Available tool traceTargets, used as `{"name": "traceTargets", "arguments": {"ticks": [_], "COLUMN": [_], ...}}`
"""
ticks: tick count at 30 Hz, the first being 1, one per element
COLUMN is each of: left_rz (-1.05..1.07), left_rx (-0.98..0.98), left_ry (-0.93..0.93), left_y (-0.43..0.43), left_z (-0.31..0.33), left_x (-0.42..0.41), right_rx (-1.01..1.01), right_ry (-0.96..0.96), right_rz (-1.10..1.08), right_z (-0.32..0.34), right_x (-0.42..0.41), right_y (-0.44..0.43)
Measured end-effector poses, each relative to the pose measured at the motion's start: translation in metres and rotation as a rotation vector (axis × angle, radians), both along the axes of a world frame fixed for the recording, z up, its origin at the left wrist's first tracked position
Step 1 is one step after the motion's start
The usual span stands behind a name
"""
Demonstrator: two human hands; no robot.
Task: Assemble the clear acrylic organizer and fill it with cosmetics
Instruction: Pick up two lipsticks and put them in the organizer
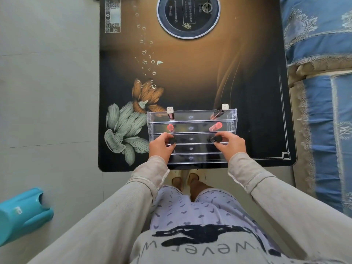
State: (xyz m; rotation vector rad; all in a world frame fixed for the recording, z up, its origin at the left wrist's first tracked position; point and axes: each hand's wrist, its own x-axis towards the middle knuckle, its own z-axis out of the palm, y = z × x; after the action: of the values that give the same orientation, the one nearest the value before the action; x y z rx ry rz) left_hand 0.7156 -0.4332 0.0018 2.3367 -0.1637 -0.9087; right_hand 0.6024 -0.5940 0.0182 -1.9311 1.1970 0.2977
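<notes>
fig.: acrylic organizer assembled, at near edge of desk; white-capped tubes in rear tier, red tubes in 2nd; left hand & right hand each pinch a black-capped tube at 3rd tier; front 2 tiers look unfilled.

One organizer, six cosmetic tubes
</notes>
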Motion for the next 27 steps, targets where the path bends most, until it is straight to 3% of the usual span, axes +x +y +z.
{"name": "traceTargets", "arguments": {"ticks": [27], "left_rz": [-0.109], "left_rx": [0.008], "left_ry": [-0.051], "left_y": [0.024], "left_z": [-0.002], "left_x": [0.007], "right_rx": [-0.054], "right_ry": [0.044], "right_rz": [-0.025], "right_z": [-0.003], "right_x": [-0.016], "right_y": [0.007]}}
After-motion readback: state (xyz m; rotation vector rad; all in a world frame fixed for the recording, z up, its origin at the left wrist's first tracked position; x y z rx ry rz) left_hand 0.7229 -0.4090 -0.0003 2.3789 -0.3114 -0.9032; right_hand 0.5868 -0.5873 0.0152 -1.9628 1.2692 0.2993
